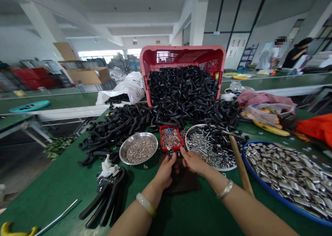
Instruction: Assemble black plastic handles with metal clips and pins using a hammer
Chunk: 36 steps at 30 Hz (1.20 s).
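My left hand (166, 170) is closed on a small black part (170, 153) with a metal piece on it, above a dark pad (183, 180). Close on its right, my right hand (191, 160) has its fingers pinched near the same part; what lies between them is too small to make out. Just beyond the hands is a red tray (171, 138) of small metal pins with a blue item in it. To its left stands a steel bowl (124, 153) of small metal pieces, and to its right a round tray (230, 167) of screws, rings and black parts.
A hammer (240, 161) leans on the round tray. A blue basin (261, 186) of metal parts lies right. Black handles (109, 198) lie front left beside a metal rod (58, 218). A red crate (183, 48) spills black parts behind. Two people are at the far right.
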### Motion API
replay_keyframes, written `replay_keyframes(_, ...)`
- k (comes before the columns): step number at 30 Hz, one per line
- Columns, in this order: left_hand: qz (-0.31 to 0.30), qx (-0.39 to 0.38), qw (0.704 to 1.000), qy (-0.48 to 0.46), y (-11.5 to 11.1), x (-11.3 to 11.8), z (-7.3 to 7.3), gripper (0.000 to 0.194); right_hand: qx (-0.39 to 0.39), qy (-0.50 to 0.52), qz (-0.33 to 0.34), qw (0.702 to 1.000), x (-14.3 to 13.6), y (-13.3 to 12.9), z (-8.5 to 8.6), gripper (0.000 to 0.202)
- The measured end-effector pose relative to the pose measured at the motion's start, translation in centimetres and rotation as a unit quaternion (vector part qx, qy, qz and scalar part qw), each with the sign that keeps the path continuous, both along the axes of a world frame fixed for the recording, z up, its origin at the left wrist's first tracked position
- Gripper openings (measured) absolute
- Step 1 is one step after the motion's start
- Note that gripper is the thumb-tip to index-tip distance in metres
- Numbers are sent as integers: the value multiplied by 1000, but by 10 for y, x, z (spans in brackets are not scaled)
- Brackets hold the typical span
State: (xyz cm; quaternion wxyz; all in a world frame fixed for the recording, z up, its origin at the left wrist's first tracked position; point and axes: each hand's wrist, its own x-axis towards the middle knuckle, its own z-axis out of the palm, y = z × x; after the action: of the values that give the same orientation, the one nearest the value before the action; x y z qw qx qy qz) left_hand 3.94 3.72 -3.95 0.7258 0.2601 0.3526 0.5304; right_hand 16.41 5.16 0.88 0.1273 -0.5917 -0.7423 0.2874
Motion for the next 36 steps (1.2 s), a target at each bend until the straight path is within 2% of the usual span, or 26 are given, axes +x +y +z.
replay_keyframes(2,9,-17,999,-47,0,-3,0,36,85,-55,-7,995,-2,-1,3,64)
replay_keyframes(4,9,-26,997,-75,1,-5,1,34,183,-111,0,977,-4,-4,2,48)
replay_keyframes(5,2,-28,997,-79,1,-6,1,34,203,-129,10,971,-4,-5,0,42)
replay_keyframes(8,-7,-28,997,-72,2,-9,1,33,162,-141,52,975,-2,-6,-5,42)
replay_keyframes(11,-3,-38,997,-72,2,-10,0,33,157,-120,40,980,0,-4,-5,44)
replay_keyframes(14,-25,-33,997,-72,2,-10,1,32,160,-85,25,983,0,-1,-4,44)
replay_keyframes(18,-30,-28,998,-57,2,-9,1,32,75,-53,47,995,1,5,-3,66)
replay_keyframes(23,-31,-42,997,-62,3,-9,1,30,157,-104,60,980,3,3,6,48)
replay_keyframes(26,-39,-37,997,-54,3,-10,1,30,107,-126,69,984,0,1,10,61)
replay_keyframes(30,-42,-49,995,-73,3,-11,1,29,185,-124,74,972,-2,1,11,51)
replay_keyframes(31,-45,-47,996,-67,3,-11,1,29,182,-124,67,973,-2,1,11,51)
replay_keyframes(34,-47,-32,997,-44,3,-12,0,30,107,-119,46,986,-2,1,10,63)
replay_keyframes(36,-47,-37,997,-51,4,-12,-1,31,128,-87,34,987,-1,-1,9,55)
